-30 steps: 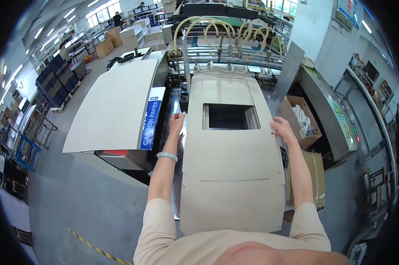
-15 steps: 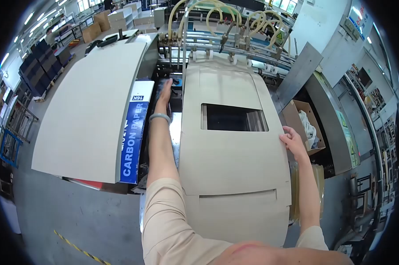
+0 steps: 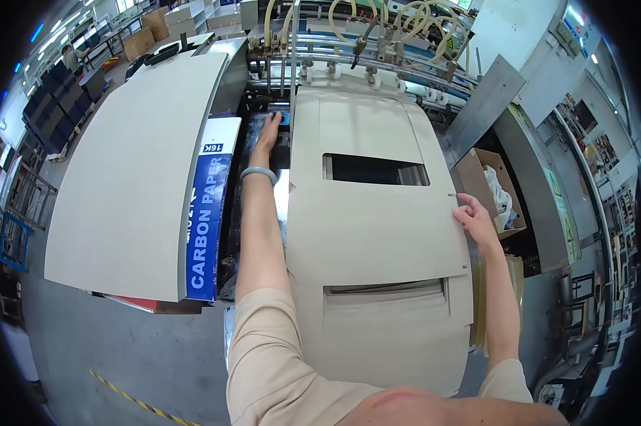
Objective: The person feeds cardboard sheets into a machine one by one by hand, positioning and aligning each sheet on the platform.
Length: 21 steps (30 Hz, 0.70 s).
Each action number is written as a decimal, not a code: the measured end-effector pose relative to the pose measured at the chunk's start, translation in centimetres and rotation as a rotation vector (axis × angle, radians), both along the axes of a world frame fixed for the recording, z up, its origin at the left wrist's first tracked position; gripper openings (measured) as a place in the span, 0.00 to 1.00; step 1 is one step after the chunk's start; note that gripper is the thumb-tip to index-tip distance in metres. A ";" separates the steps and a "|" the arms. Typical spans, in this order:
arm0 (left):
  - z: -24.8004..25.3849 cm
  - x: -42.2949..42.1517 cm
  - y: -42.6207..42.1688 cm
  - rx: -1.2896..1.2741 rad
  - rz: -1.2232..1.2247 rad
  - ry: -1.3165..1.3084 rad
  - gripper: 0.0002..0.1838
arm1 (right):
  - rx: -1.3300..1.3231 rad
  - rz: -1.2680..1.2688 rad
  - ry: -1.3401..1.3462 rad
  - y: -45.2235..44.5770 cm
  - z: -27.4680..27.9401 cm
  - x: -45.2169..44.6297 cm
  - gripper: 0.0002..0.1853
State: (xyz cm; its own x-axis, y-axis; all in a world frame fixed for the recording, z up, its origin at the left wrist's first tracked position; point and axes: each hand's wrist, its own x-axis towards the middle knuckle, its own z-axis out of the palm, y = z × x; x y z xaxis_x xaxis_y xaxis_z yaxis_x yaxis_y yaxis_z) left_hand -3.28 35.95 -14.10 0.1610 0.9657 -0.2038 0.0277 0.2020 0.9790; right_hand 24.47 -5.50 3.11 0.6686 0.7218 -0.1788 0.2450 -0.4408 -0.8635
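Overlapping beige board sheets (image 3: 377,227) lie in a line running up to the machine's rollers (image 3: 320,69). A rectangular cutout (image 3: 377,170) in the upper part shows dark space beneath, and a narrower cutout (image 3: 388,290) shows lower down. My left hand (image 3: 267,135), below a pale bangle (image 3: 258,172), reaches out left of the sheets with its fingers stretched, close to a small blue part (image 3: 285,118). Whether it touches that part I cannot tell. At the sheets' right edge is my right hand (image 3: 476,220), index finger extended and the others loosely bent, with nothing visible in it.
Left of my arm, a blue and white carbon paper box (image 3: 208,213) stands beside a large beige board stack (image 3: 128,177). On the right are a cardboard box (image 3: 469,177) with white cloth (image 3: 498,195) and an upright metal plate (image 3: 485,106). Hoses (image 3: 420,25) loop above the rollers.
The upper sheet has shifted away from me toward the rollers. The far cutout looks narrower and the near one wider. My hands have stayed in nearly the same places; the view has shifted slightly.
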 end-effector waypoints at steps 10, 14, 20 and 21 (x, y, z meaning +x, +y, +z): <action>5.9 2.3 -0.5 0.049 0.042 -0.100 0.26 | -0.032 0.017 0.001 0.1 -0.2 0.1 0.26; 6.0 0.3 -5.3 0.066 0.087 -0.120 0.25 | -0.029 0.017 -0.014 -0.5 -0.2 0.7 0.26; 5.6 -2.8 -11.5 0.061 0.156 -0.134 0.25 | 0.031 0.051 0.058 -0.4 -0.2 1.1 0.26; 5.8 -3.1 -12.2 0.067 0.155 -0.129 0.25 | 0.031 0.050 0.084 -0.4 0.0 1.0 0.26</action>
State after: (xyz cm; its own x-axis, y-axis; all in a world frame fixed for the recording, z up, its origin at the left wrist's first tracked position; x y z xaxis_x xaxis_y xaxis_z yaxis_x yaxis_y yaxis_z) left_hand -6.42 23.74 -8.30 0.0305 0.9916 -0.1255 -0.1254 0.1283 0.9838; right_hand 25.48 -5.90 3.12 0.6149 0.7601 -0.2102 0.1921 -0.4029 -0.8949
